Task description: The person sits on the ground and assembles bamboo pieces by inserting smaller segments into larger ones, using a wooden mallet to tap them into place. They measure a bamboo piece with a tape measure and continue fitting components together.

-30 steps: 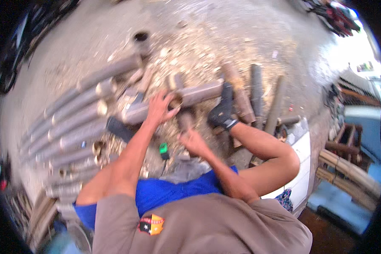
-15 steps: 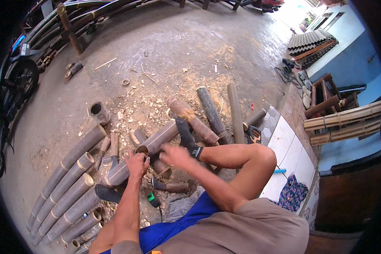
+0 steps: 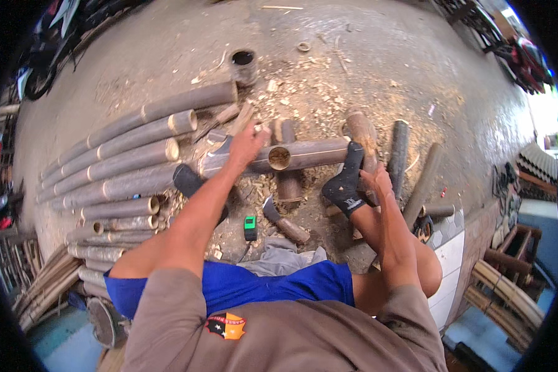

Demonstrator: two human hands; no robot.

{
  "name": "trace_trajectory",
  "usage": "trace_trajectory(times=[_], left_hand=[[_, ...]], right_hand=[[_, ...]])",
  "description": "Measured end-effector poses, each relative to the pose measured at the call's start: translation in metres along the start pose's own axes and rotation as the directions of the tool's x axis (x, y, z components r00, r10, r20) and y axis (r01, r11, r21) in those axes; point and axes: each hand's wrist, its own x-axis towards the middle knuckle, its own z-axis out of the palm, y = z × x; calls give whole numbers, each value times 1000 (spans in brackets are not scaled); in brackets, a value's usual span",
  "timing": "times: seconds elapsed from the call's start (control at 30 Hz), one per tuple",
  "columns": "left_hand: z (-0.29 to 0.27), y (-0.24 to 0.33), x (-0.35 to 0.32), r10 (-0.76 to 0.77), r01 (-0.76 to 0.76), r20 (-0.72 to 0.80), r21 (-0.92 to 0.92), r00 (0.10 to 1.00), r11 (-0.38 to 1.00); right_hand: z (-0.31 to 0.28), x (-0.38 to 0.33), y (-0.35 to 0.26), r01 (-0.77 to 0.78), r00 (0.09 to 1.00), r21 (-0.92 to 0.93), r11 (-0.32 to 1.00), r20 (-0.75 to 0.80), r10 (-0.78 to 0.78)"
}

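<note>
The person wears a grey-brown short-sleeved shirt (image 3: 291,338) with loose sleeves that end above the elbows, leaving both forearms bare. On the chest sits a small shield-shaped patch (image 3: 225,325), orange and black with a pale mark at its middle. Below the shirt are bright blue shorts (image 3: 254,285) that stop above the knees, so the legs are bare. Each foot has a black sock: the right sock (image 3: 346,183) carries a small white mark near the ankle, the left sock (image 3: 189,181) is plain. The left hand (image 3: 248,144) and right hand (image 3: 378,183) are bare, with no gloves, rings or watch visible.
</note>
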Motion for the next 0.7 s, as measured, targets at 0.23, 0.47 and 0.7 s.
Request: trace_trajectory(times=[0.23,0.47,0.7], left_hand=[[-5,-73,45,189,27,-550,361,813,932],[4,-33,78,170,-105,-405,176,898,979],[57,13,31,376,-335,-286,181,881,925]], right_hand=[[-16,-17,-29,-39,997,-17,999,-59,38],[7,7,9,35,993,-7,999,-111,-36],[-11,-1,-28,33,994,-13,999,-104,-34]])
